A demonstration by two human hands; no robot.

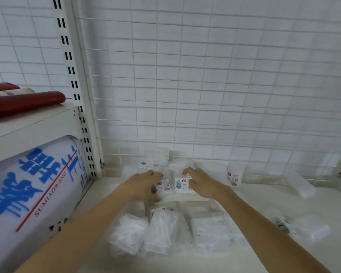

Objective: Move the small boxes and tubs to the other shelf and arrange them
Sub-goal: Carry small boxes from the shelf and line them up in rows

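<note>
Two small clear plastic boxes with white printed labels sit side by side near the middle of a cream shelf (264, 259): the left box (163, 186) is gripped by the left hand (146, 182), the right box (182, 185) by the right hand (200, 181). Nearer lie three clear packs of white contents (165, 233). A white wire grid (205, 75) stands behind, and a large white roll with blue lettering (34, 186) lies far left.

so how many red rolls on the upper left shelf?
2: front red roll lying along the shelf edge, back red roll behind a white roll. More may sit out of frame.
</note>
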